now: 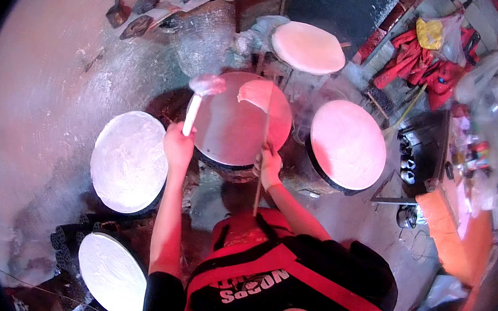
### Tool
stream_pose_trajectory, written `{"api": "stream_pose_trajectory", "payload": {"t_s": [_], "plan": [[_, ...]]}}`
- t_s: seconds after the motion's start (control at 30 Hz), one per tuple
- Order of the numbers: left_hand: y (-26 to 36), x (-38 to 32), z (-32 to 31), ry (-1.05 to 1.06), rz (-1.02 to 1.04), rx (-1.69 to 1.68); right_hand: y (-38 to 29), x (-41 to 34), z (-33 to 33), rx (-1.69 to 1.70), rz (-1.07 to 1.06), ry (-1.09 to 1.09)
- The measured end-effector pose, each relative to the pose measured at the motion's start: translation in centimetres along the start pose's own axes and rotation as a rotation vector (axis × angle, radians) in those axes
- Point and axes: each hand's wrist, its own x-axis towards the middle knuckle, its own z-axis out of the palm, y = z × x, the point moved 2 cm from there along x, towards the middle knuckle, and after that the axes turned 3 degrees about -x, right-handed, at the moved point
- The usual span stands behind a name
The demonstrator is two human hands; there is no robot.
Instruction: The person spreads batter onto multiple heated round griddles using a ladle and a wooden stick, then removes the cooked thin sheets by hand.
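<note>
Before me lies a round flat griddle (pixel 233 130), dark-rimmed, with a pale piece of thin flatbread or batter sheet (pixel 257 94) at its upper right. My left hand (pixel 179 145) grips the white handle of a tool (pixel 192 114) whose blurred head hangs over the griddle's upper left edge. My right hand (pixel 269 164) is closed around a long thin wooden stick (pixel 258 189), upright in the picture, that crosses the griddle's right part and passes the edge of the pale piece.
Round griddles covered with pale sheets stand at the left (pixel 129 162), lower left (pixel 112 274), right (pixel 348 143) and top (pixel 308 47). Perforated cylindrical briquettes (pixel 65 238) lie at lower left. A large drum-like container (pixel 203 35) stands beyond; an orange cloth or sheet (pixel 444 237) hangs at the right.
</note>
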Motion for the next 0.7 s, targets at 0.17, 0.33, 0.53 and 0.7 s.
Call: {"api": "stream_pose_trajectory", "payload": {"t_s": [0.17, 0.33, 0.53, 0.7], "plan": [[-0.8, -6.8, -0.9, -0.106, -0.679, -0.683, -2.0, 3.6, 5.2, -0.126, 0.037, -0.149], [-1.7, -13.7, -1.5, -0.180, -1.049, -1.313, -5.1, 4.8, 1.6, -0.288, 0.238, -0.480], [0.1, -21.0, -2.7, -0.061, -1.297, -1.446, -5.8, 2.9, -5.3, -0.285, 0.081, -0.069], [0.2, -25.0, -1.0, 0.142, -1.457, -1.728, -6.4, 5.5, -1.2, -0.445, 0.222, -0.350]]}}
